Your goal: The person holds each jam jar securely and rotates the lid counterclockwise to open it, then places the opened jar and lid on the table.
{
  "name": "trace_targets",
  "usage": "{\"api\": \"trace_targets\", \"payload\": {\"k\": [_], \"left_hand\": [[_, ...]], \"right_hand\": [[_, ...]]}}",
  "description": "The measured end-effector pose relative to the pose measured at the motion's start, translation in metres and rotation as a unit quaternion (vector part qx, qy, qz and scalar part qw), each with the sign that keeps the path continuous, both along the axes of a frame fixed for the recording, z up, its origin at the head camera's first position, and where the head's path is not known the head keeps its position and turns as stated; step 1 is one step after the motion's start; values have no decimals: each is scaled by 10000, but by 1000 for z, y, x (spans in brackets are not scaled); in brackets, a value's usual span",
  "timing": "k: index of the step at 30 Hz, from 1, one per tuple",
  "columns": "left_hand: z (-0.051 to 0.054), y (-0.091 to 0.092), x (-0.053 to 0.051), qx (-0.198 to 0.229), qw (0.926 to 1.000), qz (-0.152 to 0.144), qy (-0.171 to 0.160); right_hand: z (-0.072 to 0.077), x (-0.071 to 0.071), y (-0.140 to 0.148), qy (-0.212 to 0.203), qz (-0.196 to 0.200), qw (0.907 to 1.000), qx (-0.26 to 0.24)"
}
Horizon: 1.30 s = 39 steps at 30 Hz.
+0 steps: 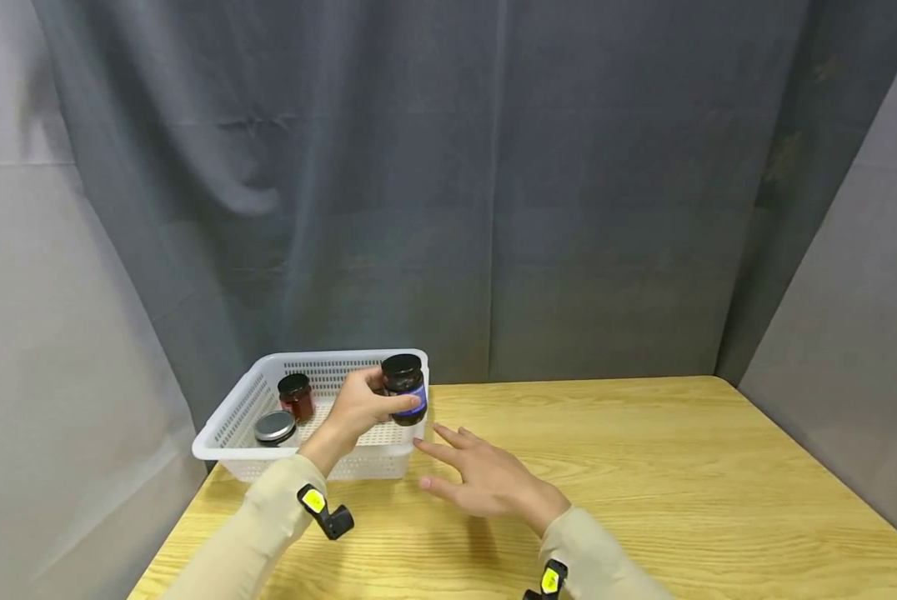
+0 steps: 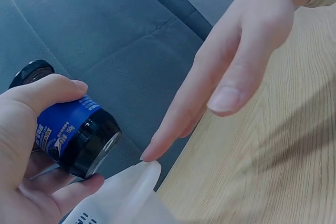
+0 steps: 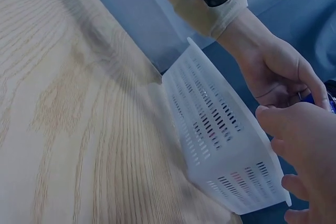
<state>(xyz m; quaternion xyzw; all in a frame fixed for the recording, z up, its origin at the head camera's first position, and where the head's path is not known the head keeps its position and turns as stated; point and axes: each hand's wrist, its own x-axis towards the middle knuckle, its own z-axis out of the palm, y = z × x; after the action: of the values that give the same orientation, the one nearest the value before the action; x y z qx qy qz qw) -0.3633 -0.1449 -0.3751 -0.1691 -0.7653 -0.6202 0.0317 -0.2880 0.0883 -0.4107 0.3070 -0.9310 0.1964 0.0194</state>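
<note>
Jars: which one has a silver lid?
The front jar in the basket; the red jar behind it and the blue-labelled jar have black lids.

Jars [image 1: 297, 403] in basket [image 1: 377, 465], basket on table [image 1: 658, 467]

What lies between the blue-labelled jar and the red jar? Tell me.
Head view: the left hand and part of the white basket show between the blue-labelled jar and the red jar.

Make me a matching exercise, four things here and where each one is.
1. Blue-labelled jar
2. Silver-lidded jar
3. White basket
4. Dark grey curtain

A. Standing on the wooden table
B. Inside the basket
C. Hanging behind the table
D. In the left hand's grip

Pairs: 1-D, 2-B, 3-A, 4-C
</note>
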Motion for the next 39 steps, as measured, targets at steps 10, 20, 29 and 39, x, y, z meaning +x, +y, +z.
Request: {"api": "trace_targets", "payload": {"k": [10, 20, 29, 39], "left_hand": [[0, 12, 2, 47, 9999, -154, -41], [-2, 21, 5, 49, 9994, -327, 125], [-3, 30, 8, -27, 9985, -471, 271], [-5, 36, 14, -53, 9981, -499, 369]], "right_hand": [[2, 2, 14, -158, -254, 9995, 79], [8, 3, 28, -211, -474, 9985, 162], [10, 3, 48, -237, -868, 9958, 160], [19, 1, 67, 27, -1268, 9918, -139]]}}
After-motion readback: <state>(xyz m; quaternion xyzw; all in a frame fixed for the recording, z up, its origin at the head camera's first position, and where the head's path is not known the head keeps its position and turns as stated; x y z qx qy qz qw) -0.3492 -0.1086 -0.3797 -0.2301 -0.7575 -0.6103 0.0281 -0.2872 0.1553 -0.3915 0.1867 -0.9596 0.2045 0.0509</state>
